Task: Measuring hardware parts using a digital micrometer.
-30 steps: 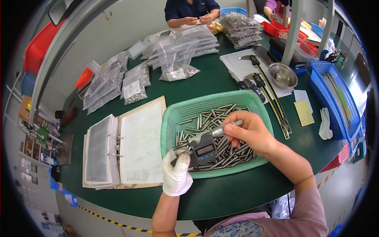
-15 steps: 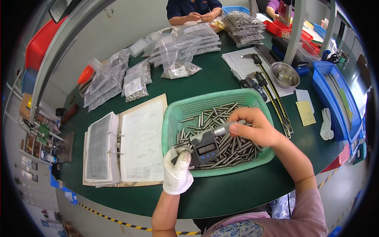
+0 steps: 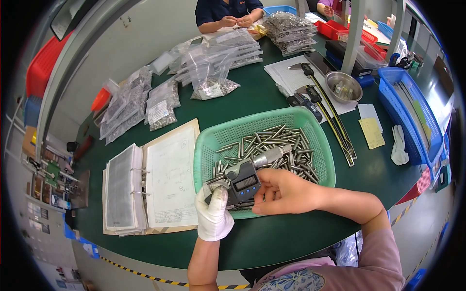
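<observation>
"Green plastic basket (image 3: 206,140): how many, and holding what?"

"One, heaped with steel pins (image 3: 298,157), too overlapped to count. One digital micrometer (image 3: 241,173) is held above them."

"Calipers (image 3: 314,94)?"

"Two long ones, side by side, beyond the basket to the right."

"And the hands?"

"Two. The left hand (image 3: 214,211), white-gloved, is closed around the micrometer's left end, forearm upright. The right hand (image 3: 286,194), bare, elbow bent, reaches leftward, fingers half curled beside the display (image 3: 246,183); whether it grips anything, I can't tell."
</observation>
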`<state>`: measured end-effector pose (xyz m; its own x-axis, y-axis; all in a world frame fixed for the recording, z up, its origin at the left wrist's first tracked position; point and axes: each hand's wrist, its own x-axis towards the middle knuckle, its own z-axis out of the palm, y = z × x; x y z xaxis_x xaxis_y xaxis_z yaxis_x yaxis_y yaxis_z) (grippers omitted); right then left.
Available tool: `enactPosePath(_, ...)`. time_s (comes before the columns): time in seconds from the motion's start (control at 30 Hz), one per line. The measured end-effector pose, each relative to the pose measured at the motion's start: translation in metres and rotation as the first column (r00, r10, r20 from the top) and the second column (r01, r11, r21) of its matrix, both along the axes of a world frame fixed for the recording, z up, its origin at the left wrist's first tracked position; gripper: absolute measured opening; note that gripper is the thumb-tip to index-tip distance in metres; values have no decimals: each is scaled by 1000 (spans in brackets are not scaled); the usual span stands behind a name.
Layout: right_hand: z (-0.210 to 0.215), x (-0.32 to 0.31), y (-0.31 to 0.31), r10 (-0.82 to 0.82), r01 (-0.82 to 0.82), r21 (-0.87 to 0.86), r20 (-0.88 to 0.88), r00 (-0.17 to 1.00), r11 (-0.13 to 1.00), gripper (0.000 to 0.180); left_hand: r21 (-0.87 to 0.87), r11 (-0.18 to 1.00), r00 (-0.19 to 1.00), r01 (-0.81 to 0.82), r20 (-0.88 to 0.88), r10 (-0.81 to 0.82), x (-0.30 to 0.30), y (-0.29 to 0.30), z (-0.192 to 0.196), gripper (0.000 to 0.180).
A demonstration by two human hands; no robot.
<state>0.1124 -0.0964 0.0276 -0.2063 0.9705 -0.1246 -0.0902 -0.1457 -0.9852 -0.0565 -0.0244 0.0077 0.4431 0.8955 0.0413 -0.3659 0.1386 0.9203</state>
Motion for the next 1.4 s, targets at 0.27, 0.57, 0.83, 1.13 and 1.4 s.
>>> enactPosePath(0.27, 7, 15, 7, -528, 522, -106, -305, 793, 846, 31, 17, 999, 999, -37, -5, 37, -3, 3, -4, 18)
enactPosePath(0.57, 8, 38, 11, -465, 297, 531, 215, 859, 794, 19, -17, 1000, 999, -22, -33, 22, -5, 3, -2, 21)
enactPosePath(0.83, 5, 47, 14, -334, 237, 337, 268, 904, 911, 18, 10, 1000, 1000, -26, -14, 26, -3, 2, -3, 18)
enactPosePath(1.13, 10, 39, 14, -357, 336, 176, 104, 928, 925, 33, 8, 1000, 1000, -17, -20, 17, -4, 3, -4, 16)
enactPosePath(1.4, 6, 30, 18, -649, 424, 586, 244, 721, 691, 16, 24, 1000, 1000, -11, -16, 11, -3, 2, -2, 17)
